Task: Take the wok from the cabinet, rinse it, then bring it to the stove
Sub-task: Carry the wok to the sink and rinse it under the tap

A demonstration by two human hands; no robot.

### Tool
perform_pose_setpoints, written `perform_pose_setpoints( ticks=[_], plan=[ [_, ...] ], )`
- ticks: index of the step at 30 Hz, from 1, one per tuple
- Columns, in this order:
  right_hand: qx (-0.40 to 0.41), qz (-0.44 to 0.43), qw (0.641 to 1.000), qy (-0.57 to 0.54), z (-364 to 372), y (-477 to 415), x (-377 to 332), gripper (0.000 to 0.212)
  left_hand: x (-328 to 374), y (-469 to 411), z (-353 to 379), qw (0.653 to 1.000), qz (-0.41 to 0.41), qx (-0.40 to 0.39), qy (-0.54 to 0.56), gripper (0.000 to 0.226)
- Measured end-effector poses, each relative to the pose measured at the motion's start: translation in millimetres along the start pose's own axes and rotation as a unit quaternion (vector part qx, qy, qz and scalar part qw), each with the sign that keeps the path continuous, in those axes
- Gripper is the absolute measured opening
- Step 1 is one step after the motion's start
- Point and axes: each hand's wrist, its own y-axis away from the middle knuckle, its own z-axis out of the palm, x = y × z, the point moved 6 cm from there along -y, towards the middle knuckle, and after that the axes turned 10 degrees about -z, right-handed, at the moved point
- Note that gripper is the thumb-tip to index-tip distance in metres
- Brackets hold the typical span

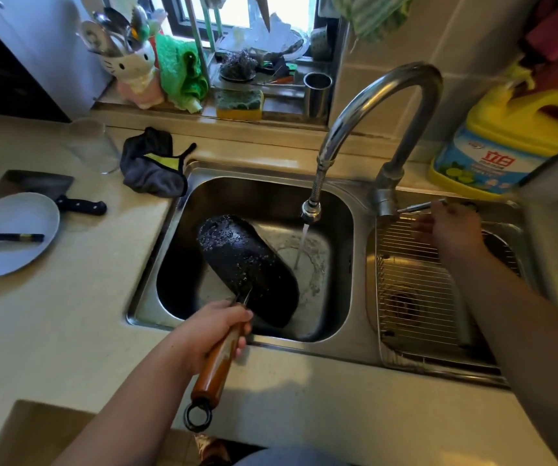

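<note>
The left hand (208, 334) holds the wet wok (247, 269) by its wooden handle (218, 361), tipped in the sink (344, 237). It looks heavy, stiff and slippery. The right hand (452, 230), at three o'clock by the tap lever (420, 206), is blurred; its grip I cannot tell.

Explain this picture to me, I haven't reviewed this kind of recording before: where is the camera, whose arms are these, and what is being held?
There is no robot. One wide-angle camera sits on a person's head, looking down at their bare hands. The left hand has a closed grip on the wooden handle of a black wok, tilted on edge in the sink. The right hand is at the faucet lever; water runs beside the wok. On the counter lie a plate, a cleaver and a grey cloth.
</note>
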Motion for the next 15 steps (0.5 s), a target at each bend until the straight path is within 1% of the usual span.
perform_pose_setpoints(
  ticks=[2,5,7,12,15],
  plan=[
    [0.01,-0.003,1.0,-0.016,-0.5,-8.4,1.3,0.02,0.6,-0.3,0.5,1.0,0.002,0.003,0.001,0.021],
    [0.012,-0.019,1.0,-0.009,-1.3,-15.3,1.3,0.023,2.2,-1.1,2.7,1.0,0.001,0.001,0.005,0.023],
    [0.014,-0.026,0.999,-0.013,-0.8,-19.2,0.4,0.022,2.7,-1.3,3.1,1.0,0.001,-0.002,0.008,0.023],
    [-0.007,-0.029,1.0,-0.004,2.4,-32.5,-5.5,0.02,1.8,-1.4,3.1,1.0,-0.003,0.004,0.01,0.034],
    [-0.015,-0.015,1.0,0.0,3.2,-36.9,-8.4,0.018,1.4,-1.4,3.3,1.0,-0.003,0.006,0.011,0.035]
  ],
)
